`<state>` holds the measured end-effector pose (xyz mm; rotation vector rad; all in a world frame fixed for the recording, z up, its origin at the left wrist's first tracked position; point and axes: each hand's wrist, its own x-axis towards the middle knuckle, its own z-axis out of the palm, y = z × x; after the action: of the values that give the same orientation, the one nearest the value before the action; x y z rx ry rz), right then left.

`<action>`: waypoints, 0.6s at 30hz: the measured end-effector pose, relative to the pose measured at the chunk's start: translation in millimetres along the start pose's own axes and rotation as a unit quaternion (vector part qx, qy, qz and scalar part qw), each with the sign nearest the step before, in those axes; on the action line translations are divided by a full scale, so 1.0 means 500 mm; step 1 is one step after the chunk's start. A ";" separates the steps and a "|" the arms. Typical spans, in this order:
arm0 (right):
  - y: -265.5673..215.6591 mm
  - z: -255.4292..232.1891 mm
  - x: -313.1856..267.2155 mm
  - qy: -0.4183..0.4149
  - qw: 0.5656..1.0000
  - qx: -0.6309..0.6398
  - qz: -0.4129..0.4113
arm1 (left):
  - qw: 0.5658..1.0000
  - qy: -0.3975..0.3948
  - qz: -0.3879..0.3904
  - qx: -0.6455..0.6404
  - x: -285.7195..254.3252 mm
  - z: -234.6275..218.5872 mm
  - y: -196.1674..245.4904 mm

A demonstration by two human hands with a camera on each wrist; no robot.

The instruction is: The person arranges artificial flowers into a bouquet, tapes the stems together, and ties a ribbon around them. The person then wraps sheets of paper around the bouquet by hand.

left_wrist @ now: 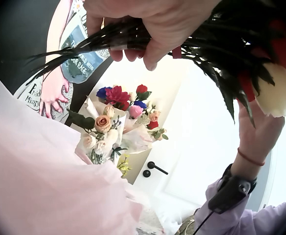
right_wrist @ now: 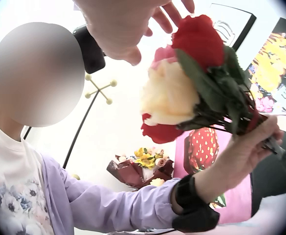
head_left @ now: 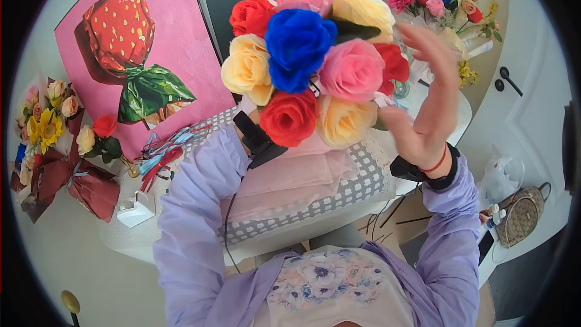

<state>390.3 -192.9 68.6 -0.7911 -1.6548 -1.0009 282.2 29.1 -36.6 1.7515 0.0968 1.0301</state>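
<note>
A round bouquet of artificial roses (head_left: 299, 51), with a blue bloom amid red, pink and cream ones, is held up over the table. My left hand (left_wrist: 157, 22) grips its bundled dark green stems (left_wrist: 99, 39). In the head view the blooms hide that hand. A red band (right_wrist: 254, 120) circles the stems just above the grip in the right wrist view. My right hand (head_left: 433, 79) is raised at the bouquet's right side, thumb and fingers spread around the outer blooms and holding nothing. Pale pink wrapping sheets (head_left: 290, 181) lie below the bouquet.
The table has a grey-and-white patterned cloth (head_left: 369, 172). Ribbons (head_left: 163, 157), a white tape dispenser (head_left: 136, 209) and a loose rose pair (head_left: 100, 136) lie left. A brown-wrapped bouquet (head_left: 78, 184) stands far left, another bouquet (head_left: 442, 3) back right. A strawberry-wrapper painting (head_left: 139, 48) stands behind.
</note>
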 end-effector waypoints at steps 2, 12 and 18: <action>0.028 0.019 -0.040 0.073 0.991 0.094 0.065 | 1.000 -0.003 0.009 -0.011 0.022 -0.025 0.027; 0.140 0.179 -0.134 -0.167 0.911 0.205 0.317 | 0.996 -0.048 0.042 -0.062 0.085 0.032 0.118; 0.211 0.250 -0.175 -0.175 0.915 0.139 0.336 | 0.999 -0.012 0.009 -0.040 0.105 0.103 0.142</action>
<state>454.0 -37.2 -9.1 -1.2745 -1.5840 -0.1371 321.7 -13.4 47.3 1.6956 0.0244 1.0114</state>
